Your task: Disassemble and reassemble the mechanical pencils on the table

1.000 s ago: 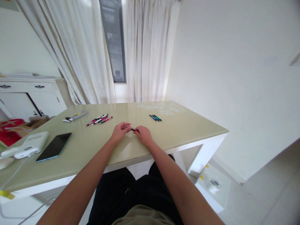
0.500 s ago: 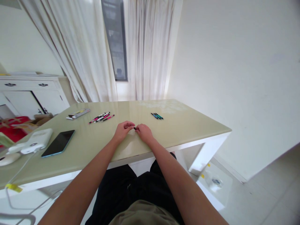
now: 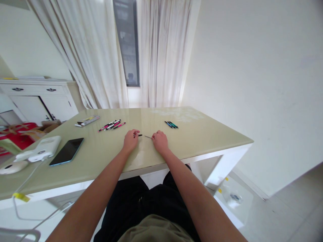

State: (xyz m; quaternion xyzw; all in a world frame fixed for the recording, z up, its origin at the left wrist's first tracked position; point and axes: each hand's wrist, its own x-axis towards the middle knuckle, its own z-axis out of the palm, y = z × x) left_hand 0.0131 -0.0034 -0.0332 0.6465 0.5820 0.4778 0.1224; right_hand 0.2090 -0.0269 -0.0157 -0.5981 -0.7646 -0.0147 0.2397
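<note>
My left hand (image 3: 130,140) rests over the middle of the table, its fingers closed on a pen barrel (image 3: 140,135) whose black end points right. A short gap separates it from a thin dark pen refill (image 3: 148,136), which my right hand (image 3: 159,139) pinches with its tip toward the left hand. Ahead and to the left lies a loose pile of pink, white and black pens (image 3: 111,125). Several blue and green pens (image 3: 171,124) lie side by side, ahead and to the right of my right hand.
An open small box (image 3: 88,121) lies at the table's back left. Nearer me are a phone (image 3: 67,152) and a white charger with a cable (image 3: 46,148). The pale green table (image 3: 202,141) reaches close to the wall on the right; curtains (image 3: 166,50) hang behind it.
My hands have drawn apart, right hand moving rightward, so the thin refill now shows separately from the black-ended barrel. The view has shifted slightly; the pens on the table look unmoved.
</note>
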